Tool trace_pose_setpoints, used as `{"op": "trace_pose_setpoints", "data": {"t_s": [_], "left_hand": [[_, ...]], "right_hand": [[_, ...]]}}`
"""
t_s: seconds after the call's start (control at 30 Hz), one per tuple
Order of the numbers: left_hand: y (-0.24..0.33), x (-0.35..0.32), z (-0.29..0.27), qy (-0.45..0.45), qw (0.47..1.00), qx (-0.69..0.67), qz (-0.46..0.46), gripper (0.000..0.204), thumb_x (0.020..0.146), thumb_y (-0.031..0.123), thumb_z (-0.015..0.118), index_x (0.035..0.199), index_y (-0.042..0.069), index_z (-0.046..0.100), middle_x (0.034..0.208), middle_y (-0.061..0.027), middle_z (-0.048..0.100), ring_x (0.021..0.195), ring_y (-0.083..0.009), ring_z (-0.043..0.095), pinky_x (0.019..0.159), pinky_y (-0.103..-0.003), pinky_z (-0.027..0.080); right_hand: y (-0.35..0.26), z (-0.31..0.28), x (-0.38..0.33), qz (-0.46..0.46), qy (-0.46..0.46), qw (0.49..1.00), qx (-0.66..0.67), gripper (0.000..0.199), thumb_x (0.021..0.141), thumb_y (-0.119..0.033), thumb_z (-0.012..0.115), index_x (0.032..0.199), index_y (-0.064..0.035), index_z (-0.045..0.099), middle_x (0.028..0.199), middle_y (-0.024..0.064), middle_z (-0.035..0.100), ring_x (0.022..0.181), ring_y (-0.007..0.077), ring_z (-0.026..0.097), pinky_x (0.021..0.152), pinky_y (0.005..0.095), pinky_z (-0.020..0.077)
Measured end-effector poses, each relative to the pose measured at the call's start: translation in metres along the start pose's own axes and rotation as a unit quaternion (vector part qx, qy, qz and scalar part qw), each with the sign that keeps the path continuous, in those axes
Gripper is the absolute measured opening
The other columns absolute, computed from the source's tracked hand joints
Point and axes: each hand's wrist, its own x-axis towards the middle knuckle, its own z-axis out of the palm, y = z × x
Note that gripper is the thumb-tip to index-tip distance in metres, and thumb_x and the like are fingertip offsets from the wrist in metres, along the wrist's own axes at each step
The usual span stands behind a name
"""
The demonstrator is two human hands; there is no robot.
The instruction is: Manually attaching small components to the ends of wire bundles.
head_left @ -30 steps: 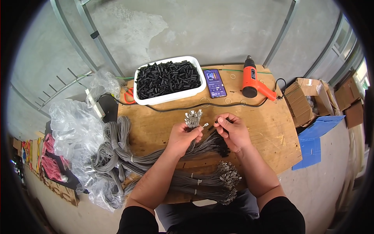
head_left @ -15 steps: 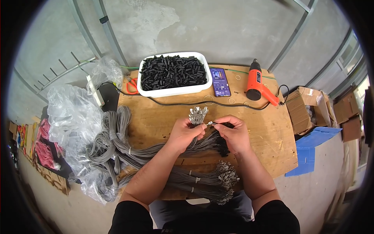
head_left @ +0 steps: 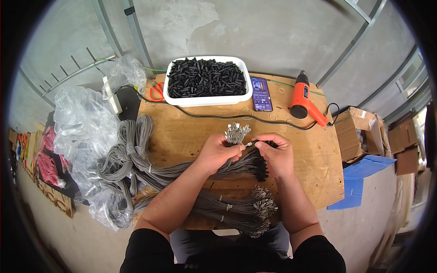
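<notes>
My left hand [head_left: 215, 154] is closed around a bundle of grey wires, whose silvery metal terminals [head_left: 237, 132] fan out above the fist. One terminal sticks out from between its thumb and finger. Against that terminal my right hand [head_left: 277, 154] pinches a short black sleeve [head_left: 254, 143]; whether the sleeve is over the terminal's end I cannot tell. Below the hands, wire ends with black sleeves [head_left: 261, 167] on them lie together. Nearer to me are tied grey wire bundles [head_left: 214, 207] with bare terminals [head_left: 265, 204].
Behind my hands stands a white tub [head_left: 207, 101] full of black sleeves. Beside it lie a phone [head_left: 261, 94], an orange heat gun [head_left: 304, 98] and red-handled pliers [head_left: 157, 91]. A black cord [head_left: 218, 114] crosses the wooden table [head_left: 314, 159]. Clear plastic bags [head_left: 84, 123] fill the left side.
The whole view has shifted a little. Both hands stay close together, and the black sleeve now shows more plainly at my right fingertips beside the terminal.
</notes>
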Motion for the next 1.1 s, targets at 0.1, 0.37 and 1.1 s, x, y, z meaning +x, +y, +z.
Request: {"op": "trace_pose_setpoints", "data": {"t_s": [0.1,0.37,1.1], "left_hand": [[0.0002,-0.0007,0.0003,0.002,1.000,-0.006,0.003,0.010,0.086,0.006,0.070,0.089,-0.002,0.066,0.075,-0.0051,0.064,0.065,-0.0109,0.058,0.058,-0.027,0.047],[0.0001,0.0005,-0.0005,-0.002,1.000,-0.002,0.007,0.009,0.086,0.007,0.070,0.088,-0.001,0.066,0.074,-0.0049,0.063,0.064,-0.0103,0.057,0.058,-0.026,0.047],[-0.0003,0.0003,0.0027,0.003,1.000,-0.001,0.001,0.010,0.086,0.007,0.071,0.087,-0.001,0.066,0.074,-0.0041,0.063,0.064,-0.0101,0.057,0.058,-0.026,0.046]], "right_hand": [[0.0015,-0.0004,0.0003,0.003,0.005,1.000,-0.011,0.016,0.086,0.008,0.067,0.101,0.0015,0.069,0.093,0.0086,0.072,0.062,0.0025,0.050,0.053,0.0171,0.0391],[0.0027,-0.0022,0.0012,-0.021,-0.006,0.999,-0.023,0.016,0.086,0.008,0.067,0.100,0.0020,0.069,0.092,0.0083,0.072,0.062,0.0028,0.051,0.053,0.0168,0.0399],[-0.0006,-0.0019,0.0009,0.013,-0.006,1.000,-0.021,0.017,0.087,0.003,0.071,0.104,0.0000,0.071,0.080,-0.0006,0.065,0.063,0.0027,0.051,0.054,0.0174,0.0395]]}}
